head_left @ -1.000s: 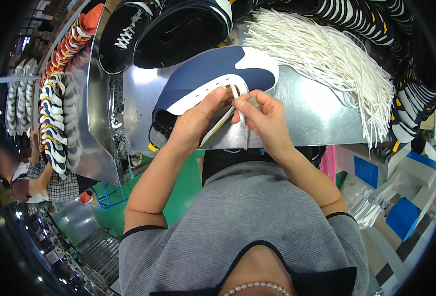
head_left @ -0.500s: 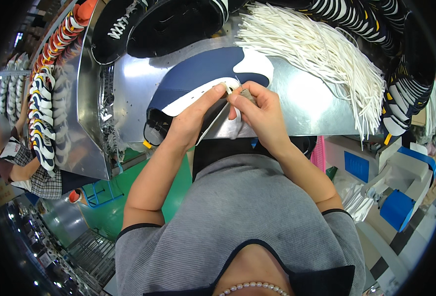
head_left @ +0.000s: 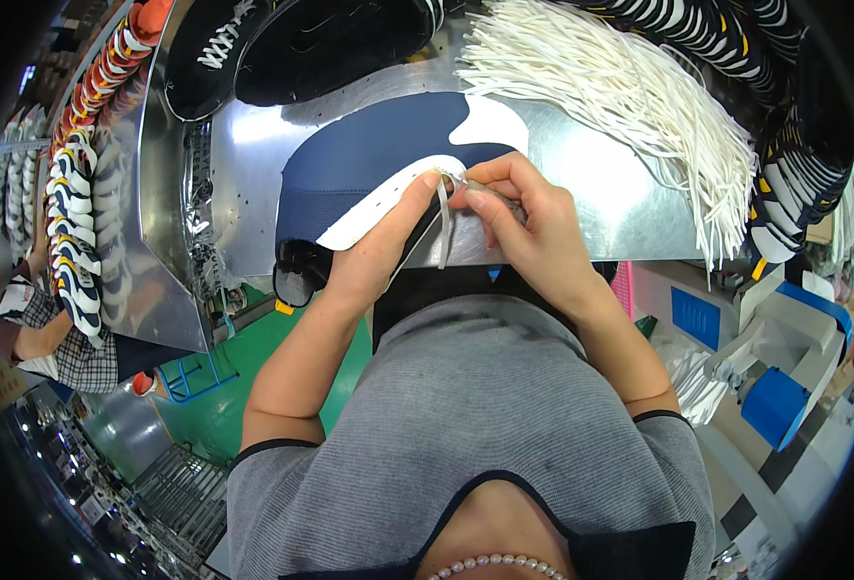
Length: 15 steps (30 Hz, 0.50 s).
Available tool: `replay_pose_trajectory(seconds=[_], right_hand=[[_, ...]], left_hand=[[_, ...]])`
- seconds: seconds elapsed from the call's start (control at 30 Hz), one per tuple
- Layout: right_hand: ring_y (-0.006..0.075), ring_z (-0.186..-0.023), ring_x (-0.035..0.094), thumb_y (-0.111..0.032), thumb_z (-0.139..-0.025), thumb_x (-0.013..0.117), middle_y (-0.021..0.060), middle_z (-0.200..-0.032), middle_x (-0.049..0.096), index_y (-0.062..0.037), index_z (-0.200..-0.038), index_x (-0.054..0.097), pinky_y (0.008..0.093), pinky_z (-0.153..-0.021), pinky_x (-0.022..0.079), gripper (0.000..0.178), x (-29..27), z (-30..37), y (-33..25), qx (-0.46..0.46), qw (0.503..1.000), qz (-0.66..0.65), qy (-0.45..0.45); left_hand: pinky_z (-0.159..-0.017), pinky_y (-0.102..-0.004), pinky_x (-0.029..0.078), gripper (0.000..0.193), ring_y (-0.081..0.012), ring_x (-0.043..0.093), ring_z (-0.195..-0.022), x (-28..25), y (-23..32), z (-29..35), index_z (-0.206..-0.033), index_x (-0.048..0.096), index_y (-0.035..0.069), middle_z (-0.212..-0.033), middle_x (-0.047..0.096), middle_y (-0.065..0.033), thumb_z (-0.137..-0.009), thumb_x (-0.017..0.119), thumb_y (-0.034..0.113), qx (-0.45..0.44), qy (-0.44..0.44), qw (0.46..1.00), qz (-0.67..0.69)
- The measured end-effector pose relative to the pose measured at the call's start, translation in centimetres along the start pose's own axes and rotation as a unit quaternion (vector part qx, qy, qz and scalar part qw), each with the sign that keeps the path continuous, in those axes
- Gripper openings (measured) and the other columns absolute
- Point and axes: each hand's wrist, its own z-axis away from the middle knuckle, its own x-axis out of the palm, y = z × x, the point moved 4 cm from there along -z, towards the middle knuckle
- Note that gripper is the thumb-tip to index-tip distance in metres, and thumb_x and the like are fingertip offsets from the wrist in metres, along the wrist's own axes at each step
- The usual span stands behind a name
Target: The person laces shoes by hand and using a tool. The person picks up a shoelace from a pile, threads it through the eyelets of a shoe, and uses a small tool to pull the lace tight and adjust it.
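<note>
One wide fisheye view is taken from the wearer's head and directed downward at close range. The shirt front (head_left: pixel 494 406) is shown below, the tabletop (head_left: pixel 591 184) beyond it; the left-hand grip (head_left: pixel 384 242) and right-hand grip (head_left: pixel 535 224) are framed above centre. Straight edges are bent toward the rim.

The metal table (head_left: pixel 581 217) bears white laces (head_left: pixel 620 106), a navy shoe upper (head_left: pixel 359 145) and dark uppers (head_left: pixel 335 48).

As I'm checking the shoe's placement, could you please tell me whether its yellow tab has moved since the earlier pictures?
Yes, nearer: the yellow tab, earlier about level with the table's front edge, now sits just beyond it.
</note>
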Motion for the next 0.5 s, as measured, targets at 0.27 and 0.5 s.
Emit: replay_pose_trajectory(seconds=[0.27, 0.5], right_hand=[[0.0196, -0.057, 0.063, -0.008, -0.095, 0.060, 0.0121, -0.077, 0.071, 0.0030, -0.100, 0.057, 0.0307, -0.055, 0.049, 0.013, -0.6, -1.7, -0.4, -0.089, 0.984, 0.151, -0.032], [0.0297, -0.068, 0.065, -0.010, -0.094, 0.058, 0.0158, -0.077, 0.067, -0.0010, -0.103, 0.056, 0.0379, -0.062, 0.051, 0.013, -0.5, -3.2, -2.4, -0.123, 0.919, 0.361, -0.095]], left_hand=[[-0.083, -0.0301, 0.054, 0.023, -0.0200, 0.070, -0.094, 1.6, 3.7, 1.0, -0.111, 0.068, -0.002, -0.105, 0.072, -0.0099, -0.093, 0.068, 0.012, 0.282, -0.003, 0.891, -0.355], [-0.083, -0.0281, 0.053, 0.030, -0.0143, 0.067, -0.093, -2.9, -0.9, -0.3, -0.111, 0.069, -0.004, -0.104, 0.072, -0.0063, -0.099, 0.060, 0.022, -0.051, -0.002, 0.997, -0.059]])
